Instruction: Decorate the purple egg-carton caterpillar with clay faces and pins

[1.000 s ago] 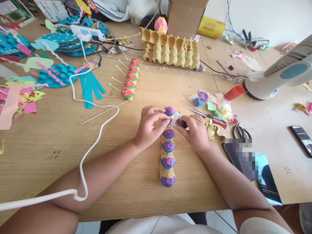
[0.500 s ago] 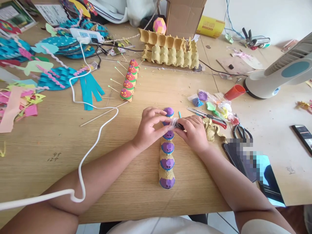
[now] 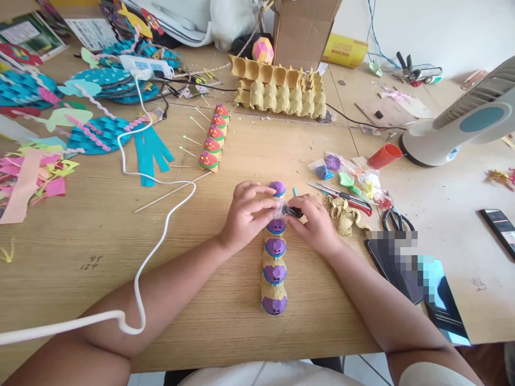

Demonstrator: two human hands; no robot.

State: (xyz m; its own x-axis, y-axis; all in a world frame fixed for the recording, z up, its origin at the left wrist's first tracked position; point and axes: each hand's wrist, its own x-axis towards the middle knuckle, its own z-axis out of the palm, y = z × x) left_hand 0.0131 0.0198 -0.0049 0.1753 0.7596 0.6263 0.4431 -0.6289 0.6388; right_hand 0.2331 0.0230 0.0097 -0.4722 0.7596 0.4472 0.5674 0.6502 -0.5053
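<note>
A small clear plastic bag with black material (image 3: 294,212) is held between my two hands, above an egg-carton strip (image 3: 275,274) with purple and blue clay caps. My left hand (image 3: 251,217) pinches the clear end of the bag between thumb and fingers. On the dark end, my right hand (image 3: 316,221) closes its thumb and fingers. The strip lies lengthwise on the table under the bag, its lower caps bearing small dark face marks. The hands and bag partly cover its upper caps.
A red and green clay-capped strip (image 3: 213,140) with pins lies at upper left. A white cable (image 3: 161,230) crosses the left side and my left forearm. Right are clay bags (image 3: 324,171), a utility knife (image 3: 350,201), scissors (image 3: 396,220), carton scraps (image 3: 344,217) and a fan (image 3: 462,126).
The bag and my fingers have shifted slightly; more of its dark part shows beside my right fingers. Both hands keep hold of it. The whole view has shifted a little.
</note>
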